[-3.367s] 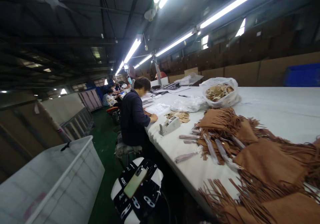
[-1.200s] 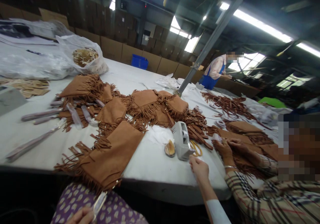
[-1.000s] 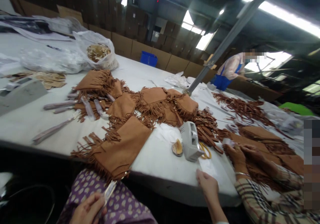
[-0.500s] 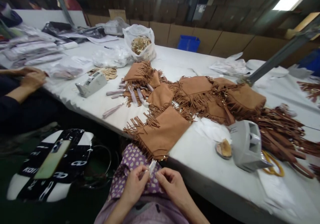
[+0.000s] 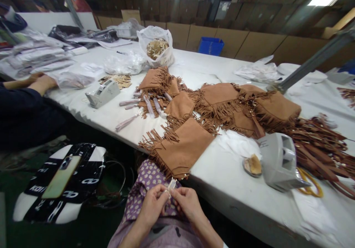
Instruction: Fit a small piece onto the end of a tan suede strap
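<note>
1. Low in the frame, just left of centre, the left hand [image 5: 152,203] and the right hand [image 5: 188,203] meet over the person's lap, fingertips pinched together on a small clear wrapped piece [image 5: 172,184] held between them.
2. That piece sits right at the table's near edge, just below the lowest corner of a tan fringed suede piece [image 5: 184,146] that overhangs the white table [image 5: 222,181].
3. Both hands have fingers curled and closed on the wrapped piece; thumbs press toward forefingers.
4. Under the hands shows a purple dotted garment [image 5: 144,179] on the lap.
5. Further up the table, in the centre of the frame, lie more fringed suede pieces [image 5: 222,98], overlapping one another.
6. At right of centre stands a grey tape dispenser [image 5: 279,163], with a small tan object [image 5: 252,165] just beside it on its left.
7. A second tape dispenser [image 5: 102,93] sits at left of centre, near a row of thin wrapped strips [image 5: 129,121].
8. At upper centre a clear plastic bag [image 5: 156,48] holds tan bits.
9. At the left edge a co-worker's hand [image 5: 44,82] rests on the table.
10. At lower left a phone [image 5: 61,177] lies on a black-and-white stool [image 5: 83,183].
</note>
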A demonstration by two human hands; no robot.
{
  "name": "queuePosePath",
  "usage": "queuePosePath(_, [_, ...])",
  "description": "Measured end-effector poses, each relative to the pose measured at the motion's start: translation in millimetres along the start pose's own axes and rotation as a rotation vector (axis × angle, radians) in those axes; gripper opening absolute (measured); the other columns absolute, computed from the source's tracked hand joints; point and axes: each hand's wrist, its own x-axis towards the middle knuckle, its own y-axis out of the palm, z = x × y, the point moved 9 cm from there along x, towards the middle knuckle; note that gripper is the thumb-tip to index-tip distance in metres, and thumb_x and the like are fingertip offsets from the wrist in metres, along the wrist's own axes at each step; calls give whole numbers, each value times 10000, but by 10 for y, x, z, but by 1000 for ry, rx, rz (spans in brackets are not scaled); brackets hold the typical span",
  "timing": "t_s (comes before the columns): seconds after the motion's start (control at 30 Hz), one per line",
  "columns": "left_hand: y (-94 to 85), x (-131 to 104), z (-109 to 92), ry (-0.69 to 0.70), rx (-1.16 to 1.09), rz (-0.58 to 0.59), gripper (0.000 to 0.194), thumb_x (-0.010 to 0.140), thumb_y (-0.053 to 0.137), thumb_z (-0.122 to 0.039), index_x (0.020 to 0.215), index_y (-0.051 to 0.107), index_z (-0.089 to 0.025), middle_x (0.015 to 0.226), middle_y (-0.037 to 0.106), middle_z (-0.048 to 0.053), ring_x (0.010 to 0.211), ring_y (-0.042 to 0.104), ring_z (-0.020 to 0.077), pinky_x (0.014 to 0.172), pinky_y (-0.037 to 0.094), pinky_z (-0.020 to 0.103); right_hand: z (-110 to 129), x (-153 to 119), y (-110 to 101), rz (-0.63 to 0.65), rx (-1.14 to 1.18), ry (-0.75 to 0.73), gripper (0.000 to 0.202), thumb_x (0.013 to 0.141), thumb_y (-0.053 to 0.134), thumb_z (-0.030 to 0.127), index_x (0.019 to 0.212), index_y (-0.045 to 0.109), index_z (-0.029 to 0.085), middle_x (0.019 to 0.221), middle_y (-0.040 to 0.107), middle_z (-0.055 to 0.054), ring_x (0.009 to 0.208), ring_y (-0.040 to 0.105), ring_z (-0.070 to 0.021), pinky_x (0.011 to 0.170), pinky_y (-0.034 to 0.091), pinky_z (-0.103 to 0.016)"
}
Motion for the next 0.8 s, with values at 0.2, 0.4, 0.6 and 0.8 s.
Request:
queuePosePath(0.2, [-55,-33,16,-15,47,-53,277,822,580,-444,866,564,-171,575,618,-24,368,449,87,396,353,207,8,-17,127,66,165,-23,538,631,733,667,610,529,170,397,419,78,314,268,-37,344,154,-201])
queuePosePath(0.4, [-65,-241,-337,318,512,-133,406,887,529,-332,1285,572,-262,1252,656,85,1158,608,252,996,469,368,-77,22,103,-24,161,-6,572,595,714,714,549,484,192,372,395,76,321,278,-46,351,168,-207])
queuePosePath(0.6, [-10,-159,-247,268,477,-102,379,879,554,-364,1222,656,-238,1233,682,106,1158,617,289,1030,457,406,-103,39,53,-29,155,-24,577,604,703,730,583,510,186,388,403,76,330,273,-48,359,157,-209])
queuePosePath(0.8, [-37,24,46,-49,18,-84,507,727,707,-518,1047,690,-126,854,755,90,569,648,169,491,505,255,-76,8,21,-11,145,-87,594,610,697,748,636,520,182,420,404,80,358,261,-49,377,143,-213])
